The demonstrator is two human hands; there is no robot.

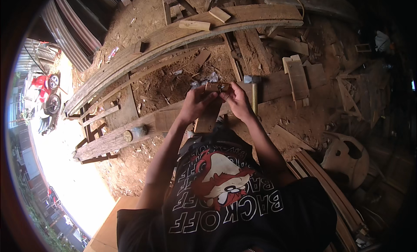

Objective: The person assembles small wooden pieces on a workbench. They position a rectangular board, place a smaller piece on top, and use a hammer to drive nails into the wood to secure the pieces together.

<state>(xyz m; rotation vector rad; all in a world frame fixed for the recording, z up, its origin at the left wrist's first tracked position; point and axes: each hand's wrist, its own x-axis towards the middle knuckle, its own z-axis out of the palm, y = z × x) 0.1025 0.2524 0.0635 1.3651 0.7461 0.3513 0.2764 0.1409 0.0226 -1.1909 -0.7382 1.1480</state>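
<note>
Both hands meet in front of my chest at a small brown, block-like piece (211,86), perhaps wood. My left hand (195,105) grips its left end, thumb on top. My right hand (238,103) closes on the right end, where a small dark, shiny part shows; its exact kind is too small to tell. Just right of my right hand lies a hammer (255,98) with a pale handle and grey head, on a plank. Crumpled clear plastic (211,77) lies beyond my fingers. Left of my left forearm, a jar with a yellowish lid (127,135) rests on its side on a weathered plank.
A long thick beam (160,39) crosses ahead, carrying small wood blocks (194,25). Joined boards (297,80) lie to the right, near a round wooden seat-like piece with cut-outs (345,161). Long boards (332,195) lie lower right. A red motorcycle (43,89) stands far left.
</note>
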